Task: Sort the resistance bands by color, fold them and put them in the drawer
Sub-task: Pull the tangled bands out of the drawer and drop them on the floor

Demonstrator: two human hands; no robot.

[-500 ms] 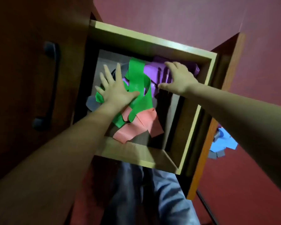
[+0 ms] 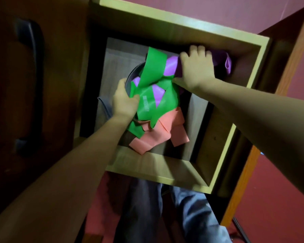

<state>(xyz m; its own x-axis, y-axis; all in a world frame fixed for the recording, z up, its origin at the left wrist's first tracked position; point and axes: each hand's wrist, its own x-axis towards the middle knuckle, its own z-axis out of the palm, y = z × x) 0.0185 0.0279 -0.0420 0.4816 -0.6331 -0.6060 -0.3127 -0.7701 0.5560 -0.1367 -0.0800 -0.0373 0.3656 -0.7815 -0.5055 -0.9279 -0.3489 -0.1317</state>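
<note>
An open wooden drawer (image 2: 165,171) holds a loose heap of resistance bands. Green bands (image 2: 154,67) lie on top, purple bands (image 2: 171,64) run toward the back right corner, salmon bands (image 2: 158,135) spill over the front, and a grey band (image 2: 104,106) peeks out at the left. My left hand (image 2: 124,100) grips the left side of the heap, fingers curled into the green bands. My right hand (image 2: 195,67) grips the purple bands at the back of the drawer.
A dark cabinet front with a black handle (image 2: 31,81) stands to the left. An orange-edged wooden panel (image 2: 247,172) rises right of the drawer. My legs in jeans (image 2: 188,213) are below the drawer, over a red floor.
My left hand has gone from lying flat on the heap to gripping its left side. My right hand has closed on the purple bands. The view has moved closer.
</note>
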